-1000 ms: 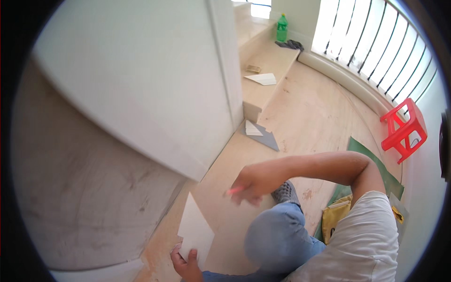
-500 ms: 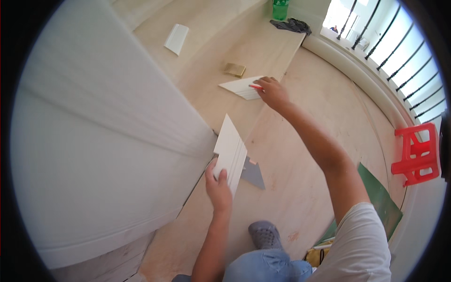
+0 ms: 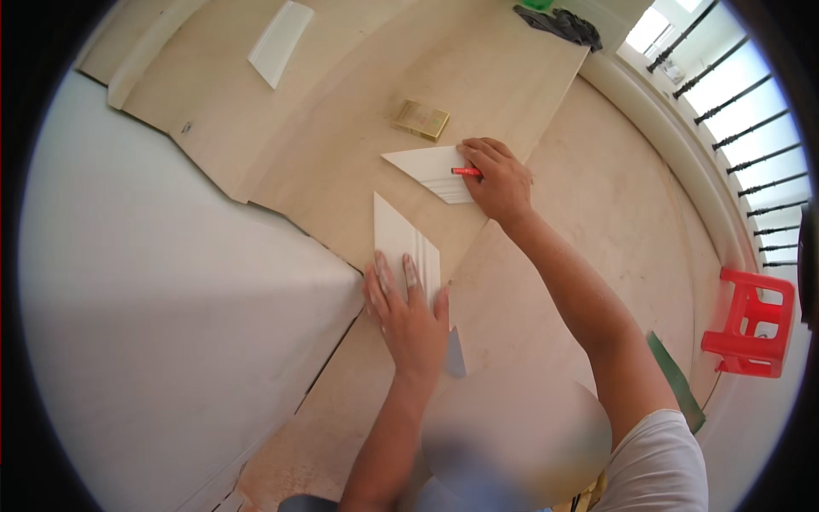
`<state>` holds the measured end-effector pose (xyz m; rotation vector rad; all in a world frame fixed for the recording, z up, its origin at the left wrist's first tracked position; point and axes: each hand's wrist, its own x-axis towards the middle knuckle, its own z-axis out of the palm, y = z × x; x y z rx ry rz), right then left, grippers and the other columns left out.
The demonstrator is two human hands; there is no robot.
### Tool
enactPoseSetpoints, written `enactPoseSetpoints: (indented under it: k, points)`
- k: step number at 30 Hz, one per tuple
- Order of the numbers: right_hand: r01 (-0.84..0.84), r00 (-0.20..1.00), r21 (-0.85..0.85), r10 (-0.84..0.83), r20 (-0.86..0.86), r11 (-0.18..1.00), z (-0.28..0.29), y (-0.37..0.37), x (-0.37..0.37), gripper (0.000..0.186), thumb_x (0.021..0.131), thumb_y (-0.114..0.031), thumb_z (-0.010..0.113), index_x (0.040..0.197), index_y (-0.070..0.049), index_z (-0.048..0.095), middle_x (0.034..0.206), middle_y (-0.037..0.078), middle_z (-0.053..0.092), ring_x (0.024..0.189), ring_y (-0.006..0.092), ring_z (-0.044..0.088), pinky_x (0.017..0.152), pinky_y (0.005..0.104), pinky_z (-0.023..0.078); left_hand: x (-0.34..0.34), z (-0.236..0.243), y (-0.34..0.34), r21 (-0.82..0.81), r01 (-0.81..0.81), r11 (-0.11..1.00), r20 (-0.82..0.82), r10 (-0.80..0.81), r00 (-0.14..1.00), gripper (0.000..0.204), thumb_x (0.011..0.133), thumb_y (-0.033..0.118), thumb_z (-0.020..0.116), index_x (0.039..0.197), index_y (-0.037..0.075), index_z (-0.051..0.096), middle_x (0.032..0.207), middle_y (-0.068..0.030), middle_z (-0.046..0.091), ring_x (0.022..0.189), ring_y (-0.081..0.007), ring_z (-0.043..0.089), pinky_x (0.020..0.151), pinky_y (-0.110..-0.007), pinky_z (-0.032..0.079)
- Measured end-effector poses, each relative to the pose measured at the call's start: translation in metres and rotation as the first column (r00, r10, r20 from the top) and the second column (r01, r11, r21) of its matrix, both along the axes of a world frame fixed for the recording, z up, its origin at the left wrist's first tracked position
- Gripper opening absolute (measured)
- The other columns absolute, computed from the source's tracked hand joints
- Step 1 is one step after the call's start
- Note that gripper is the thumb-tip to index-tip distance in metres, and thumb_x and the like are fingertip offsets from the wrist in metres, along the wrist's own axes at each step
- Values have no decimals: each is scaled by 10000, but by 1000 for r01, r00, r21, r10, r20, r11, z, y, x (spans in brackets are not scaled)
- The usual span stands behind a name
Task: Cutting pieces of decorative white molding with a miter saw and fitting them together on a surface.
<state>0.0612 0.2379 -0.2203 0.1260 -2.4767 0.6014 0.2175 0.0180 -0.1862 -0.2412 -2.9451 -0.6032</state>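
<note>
My left hand (image 3: 403, 316) lies with fingers apart on an angled white board piece with grooves (image 3: 403, 230), on the beige stair tread (image 3: 324, 179). My right hand (image 3: 499, 183) grips a red pencil or marker (image 3: 463, 171) and rests on another angled white grooved piece (image 3: 422, 167). A small gold box (image 3: 420, 118) is just behind that piece. A white strip (image 3: 280, 43) lies on the step above. Part of a grey angled piece (image 3: 454, 350) shows below my left hand.
A white wall (image 3: 153, 282) is at my left. A red stool (image 3: 751, 341) and green sheet (image 3: 678, 384) are at the right, below black railings (image 3: 734, 136). A dark cloth (image 3: 563, 26) and green bottle (image 3: 537, 3) sit at the back. A blurred patch covers the bottom centre.
Both hands have moved up toward the step. My left hand has changed from gripping the piece to lying on it, the piece now on the tread. The view has shifted toward the stairs.
</note>
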Motion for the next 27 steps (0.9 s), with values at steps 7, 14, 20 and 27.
enactPoseSetpoints:
  k: [7,14,20,27]
  points:
    - [8,1000,61,-7,-25,998,1,2,-4,301,831,-115,790,1131,-127,804,1225,-10,775,1211,223,702,909,373,619,-47,-20,6,-8,89,996,-96,-89,991,696,987,338,745,1551,-21,551,1670,-302,382,1529,-502,370,1265,-618,319]
    - [29,999,86,-33,36,996,-5,-28,29,279,862,-134,784,1140,-125,804,1244,-20,763,1214,223,696,905,377,619,-59,-25,18,-73,3,997,-155,-14,988,635,1029,365,679,1544,8,577,1673,-279,395,1518,-481,393,1222,-585,376]
    - [27,1000,119,-26,-8,993,0,-26,25,225,923,-171,761,1138,-120,803,1227,-34,753,1194,218,694,887,368,617,-60,-28,21,-64,-9,998,-152,-1,988,641,1028,383,678,1558,37,574,1666,-266,409,1512,-474,402,1215,-582,383]
    - [-54,994,117,43,96,992,13,-19,39,280,933,-172,763,1205,-110,779,1265,-11,739,1206,237,684,896,399,606,-64,-26,8,-75,75,994,-131,-84,988,666,1012,412,702,1565,63,574,1670,-262,409,1511,-464,406,1220,-559,390]
